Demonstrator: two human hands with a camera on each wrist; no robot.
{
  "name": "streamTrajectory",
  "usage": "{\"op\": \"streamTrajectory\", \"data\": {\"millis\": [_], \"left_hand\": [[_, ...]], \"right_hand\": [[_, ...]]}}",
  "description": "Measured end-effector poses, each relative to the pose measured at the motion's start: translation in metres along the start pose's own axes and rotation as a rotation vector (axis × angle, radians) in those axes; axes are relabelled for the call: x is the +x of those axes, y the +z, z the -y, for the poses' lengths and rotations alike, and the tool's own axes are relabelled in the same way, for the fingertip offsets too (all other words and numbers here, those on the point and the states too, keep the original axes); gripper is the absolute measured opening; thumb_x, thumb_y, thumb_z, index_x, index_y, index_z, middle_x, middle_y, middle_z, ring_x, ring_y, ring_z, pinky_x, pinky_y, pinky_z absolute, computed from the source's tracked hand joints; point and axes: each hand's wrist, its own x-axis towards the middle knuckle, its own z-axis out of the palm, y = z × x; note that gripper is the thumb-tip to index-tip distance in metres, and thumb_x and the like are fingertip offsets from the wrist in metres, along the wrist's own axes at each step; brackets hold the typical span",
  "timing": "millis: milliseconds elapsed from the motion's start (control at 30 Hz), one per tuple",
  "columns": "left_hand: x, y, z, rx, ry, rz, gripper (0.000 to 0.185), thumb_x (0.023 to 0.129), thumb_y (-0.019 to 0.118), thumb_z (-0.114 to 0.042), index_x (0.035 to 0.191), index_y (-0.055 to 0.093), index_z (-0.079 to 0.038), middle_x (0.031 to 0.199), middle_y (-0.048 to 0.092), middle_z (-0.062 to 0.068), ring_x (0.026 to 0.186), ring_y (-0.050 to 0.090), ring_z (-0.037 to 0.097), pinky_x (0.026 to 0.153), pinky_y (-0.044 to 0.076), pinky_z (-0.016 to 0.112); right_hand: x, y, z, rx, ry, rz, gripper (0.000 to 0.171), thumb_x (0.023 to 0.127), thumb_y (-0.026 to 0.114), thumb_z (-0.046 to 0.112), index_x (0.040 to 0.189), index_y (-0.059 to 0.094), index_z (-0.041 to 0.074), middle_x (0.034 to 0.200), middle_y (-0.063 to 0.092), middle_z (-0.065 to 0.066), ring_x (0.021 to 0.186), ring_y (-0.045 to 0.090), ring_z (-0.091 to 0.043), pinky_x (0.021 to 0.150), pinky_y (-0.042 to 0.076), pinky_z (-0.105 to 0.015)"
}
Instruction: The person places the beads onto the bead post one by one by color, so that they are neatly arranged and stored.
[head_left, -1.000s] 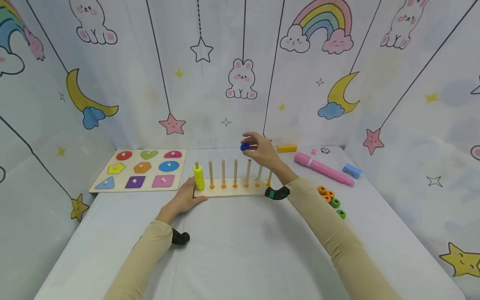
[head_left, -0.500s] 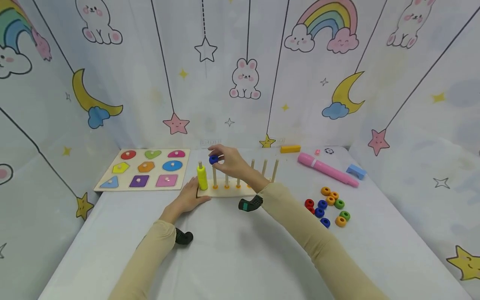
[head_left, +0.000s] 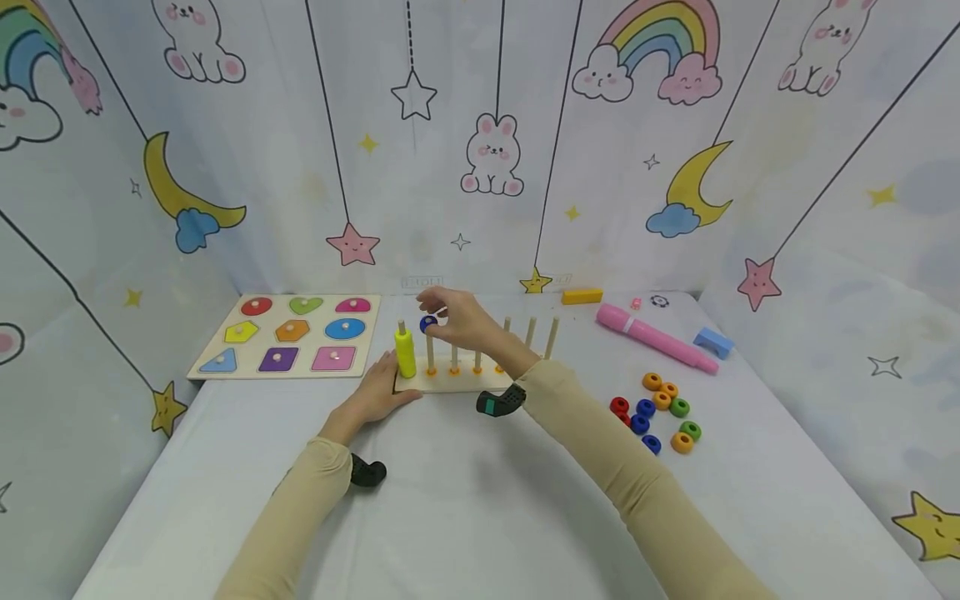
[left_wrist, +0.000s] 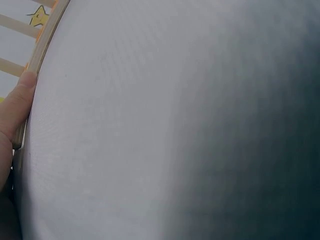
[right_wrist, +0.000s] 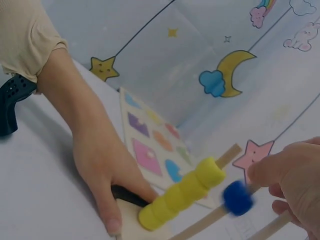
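Note:
My left hand [head_left: 378, 392] holds the left end of a wooden pegboard [head_left: 450, 383], its thumb along the front edge in the left wrist view. A stack of yellow beads [head_left: 405, 354] fills the leftmost peg. Over the second peg is my right hand [head_left: 465, 321], thumb and index finger spread around the peg's top. A blue bead [right_wrist: 238, 198] is threaded on that peg near its tip, blurred, just below the fingertips in the right wrist view. The other pegs stand bare above orange rings at their bases, some hidden behind my right hand.
Loose red, blue, orange and green beads [head_left: 681, 407] lie to the right. Behind them are a pink marker-shaped tube [head_left: 656, 337], a light blue block [head_left: 713, 342] and a yellow block [head_left: 582, 297]. A shape puzzle board [head_left: 255, 367] lies back left, before the curtain [head_left: 420, 192].
My right hand has carried the blue bead leftward from above the right-hand pegs to the second peg, and its fingers have come off the bead. My left hand stays on the board.

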Motion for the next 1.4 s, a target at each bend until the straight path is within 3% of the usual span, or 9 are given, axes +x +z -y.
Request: {"op": "streamTrajectory", "data": {"millis": [100,267,433,633,967,1167,1400], "left_hand": [[0.0,0.001,0.0,-0.005,0.004,-0.004,0.093,0.088,0.063,-0.043,0.149,0.01,0.003,0.153,0.014,0.024,0.141,0.007,0.038,0.115,0.005,0.049],[0.0,0.002,0.001,-0.005,0.014,-0.01,0.093,0.089,0.064,-0.042,0.15,0.01,0.002,0.154,0.014,0.024,0.142,0.007,0.038,0.115,0.005,0.049],[0.0,0.002,0.001,-0.01,0.026,-0.02,0.091,0.089,0.064,-0.04,0.149,0.011,0.004,0.153,0.014,0.025,0.141,0.008,0.039,0.115,0.006,0.049],[-0.001,0.002,0.002,0.003,0.023,-0.014,0.09,0.09,0.063,-0.04,0.149,0.011,0.004,0.153,0.013,0.026,0.141,0.007,0.039,0.115,0.006,0.049],[-0.001,0.003,0.0,0.004,-0.007,0.008,0.093,0.09,0.061,-0.043,0.15,0.007,0.002,0.154,0.012,0.024,0.142,0.005,0.036,0.115,0.005,0.048],[0.0,0.004,0.001,0.008,-0.011,0.007,0.093,0.09,0.061,-0.043,0.15,0.007,0.002,0.154,0.011,0.023,0.142,0.005,0.036,0.115,0.004,0.047],[0.001,0.002,0.0,-0.002,0.02,-0.013,0.09,0.09,0.063,-0.039,0.149,0.01,0.004,0.153,0.013,0.025,0.141,0.006,0.038,0.115,0.005,0.048]], "right_hand": [[-0.003,-0.007,-0.002,0.018,0.001,-0.011,0.039,0.085,0.067,0.004,0.122,0.056,0.0,0.115,0.063,-0.013,0.105,0.06,-0.024,0.09,0.05,-0.029],[-0.014,-0.025,-0.01,0.076,0.032,-0.063,0.035,0.087,0.066,0.007,0.12,0.059,0.0,0.116,0.063,-0.012,0.105,0.06,-0.019,0.09,0.049,-0.024],[-0.03,-0.046,-0.03,0.173,0.1,-0.086,0.038,0.088,0.067,0.012,0.123,0.057,0.002,0.119,0.062,-0.008,0.109,0.058,-0.018,0.093,0.048,-0.025],[-0.057,-0.075,-0.056,0.266,0.135,-0.143,0.038,0.091,0.064,0.011,0.126,0.056,-0.001,0.121,0.061,-0.014,0.112,0.057,-0.026,0.096,0.047,-0.032],[-0.12,-0.106,-0.088,0.254,0.213,-0.22,0.033,0.093,0.06,0.009,0.123,0.056,-0.004,0.119,0.06,-0.019,0.111,0.058,-0.029,0.096,0.047,-0.035],[-0.158,-0.122,-0.084,0.188,0.298,-0.211,0.03,0.094,0.055,0.002,0.121,0.055,-0.009,0.118,0.059,-0.027,0.109,0.056,-0.038,0.095,0.046,-0.046],[-0.2,-0.127,-0.126,0.115,0.36,-0.191,0.029,0.098,0.053,0.015,0.122,0.058,0.001,0.118,0.062,-0.015,0.109,0.058,-0.03,0.093,0.049,-0.034]]}}
